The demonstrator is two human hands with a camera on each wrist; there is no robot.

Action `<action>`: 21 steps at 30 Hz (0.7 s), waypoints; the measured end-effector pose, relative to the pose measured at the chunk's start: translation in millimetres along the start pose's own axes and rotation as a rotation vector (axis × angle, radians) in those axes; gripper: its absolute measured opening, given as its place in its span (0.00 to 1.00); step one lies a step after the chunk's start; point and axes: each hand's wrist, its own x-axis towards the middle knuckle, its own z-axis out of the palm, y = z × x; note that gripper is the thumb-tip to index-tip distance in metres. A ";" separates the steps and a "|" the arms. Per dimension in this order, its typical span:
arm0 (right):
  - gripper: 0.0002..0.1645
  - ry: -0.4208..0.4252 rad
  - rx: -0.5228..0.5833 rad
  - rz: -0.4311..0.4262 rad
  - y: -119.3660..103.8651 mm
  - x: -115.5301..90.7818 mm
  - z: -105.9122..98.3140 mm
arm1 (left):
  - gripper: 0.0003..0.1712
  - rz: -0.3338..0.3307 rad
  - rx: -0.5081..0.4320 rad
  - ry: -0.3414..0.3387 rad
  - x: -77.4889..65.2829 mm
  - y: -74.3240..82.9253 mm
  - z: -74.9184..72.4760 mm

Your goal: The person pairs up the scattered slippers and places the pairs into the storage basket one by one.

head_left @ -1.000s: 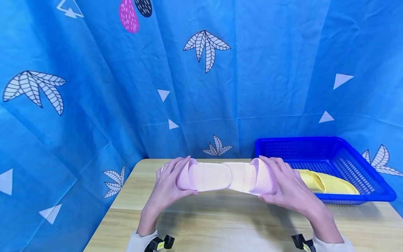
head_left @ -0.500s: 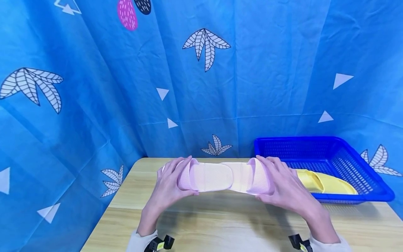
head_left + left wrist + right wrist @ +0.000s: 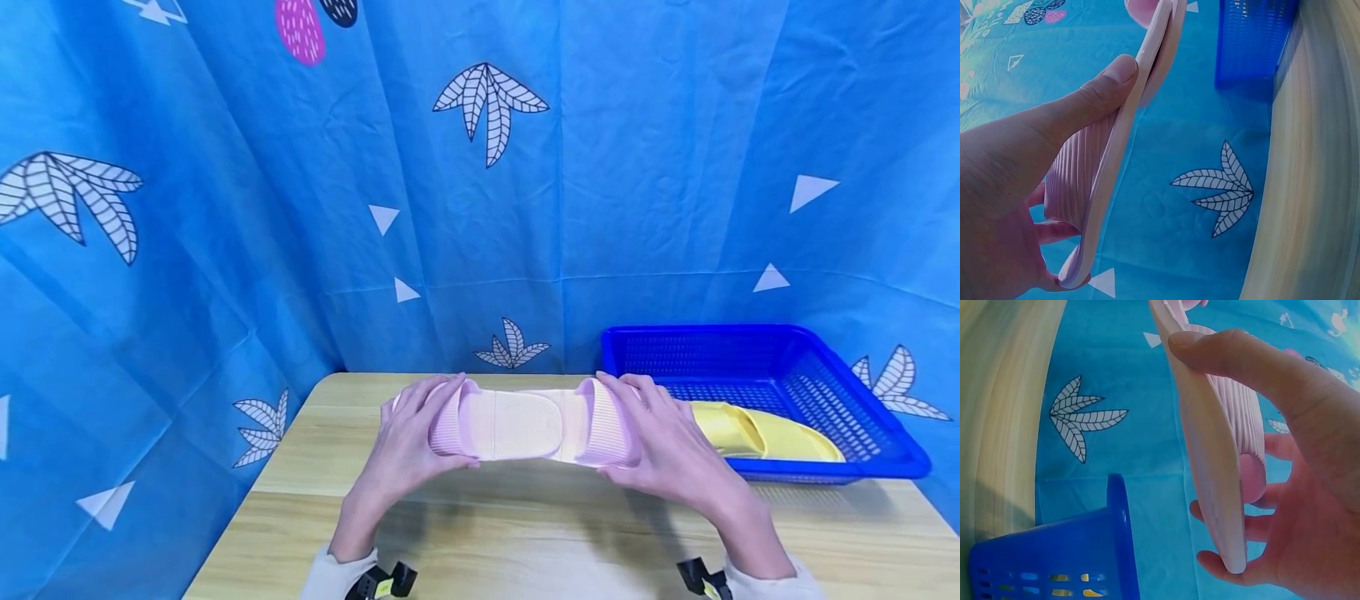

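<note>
Two pale pink slide slippers are held up over the table, heel ends overlapping in the middle of the head view. My left hand (image 3: pixel 408 442) grips the left slipper (image 3: pixel 513 425) round its ribbed strap, thumb along the near sole edge. Round the strap of the right slipper (image 3: pixel 574 425) curls my right hand (image 3: pixel 667 437). The left slipper's heel lies in front of the right one's. In the left wrist view the thumb presses the sole edge of the left slipper (image 3: pixel 1113 169), fingers behind the strap. The right wrist view shows the right slipper (image 3: pixel 1210 450) gripped likewise.
A blue plastic basket (image 3: pixel 885 433) stands at the table's right, close beyond my right hand. Inside lies a yellow slipper (image 3: pixel 795 437). The wooden table (image 3: pixel 517 533) extends below both hands. Blue patterned cloth (image 3: pixel 637 167) hangs behind and to the left.
The right hand has moved left with its slipper, and the left hand slightly right, so the heels overlap more. Both grips are unchanged. The head view has shifted a little.
</note>
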 end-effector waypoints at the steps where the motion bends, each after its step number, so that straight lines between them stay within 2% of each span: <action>1: 0.70 0.000 -0.001 -0.002 -0.6 0.3 0.6 | 0.64 -0.001 0.002 -0.002 0.0 0.2 0.3; 10: 0.71 -0.004 -0.019 -0.021 -6.4 2.4 5.3 | 0.63 -0.010 0.016 -0.017 -1.2 5.2 5.3; 21: 0.71 0.002 -0.040 -0.043 -11.9 3.2 12.4 | 0.65 0.021 0.027 -0.026 -0.3 9.1 10.7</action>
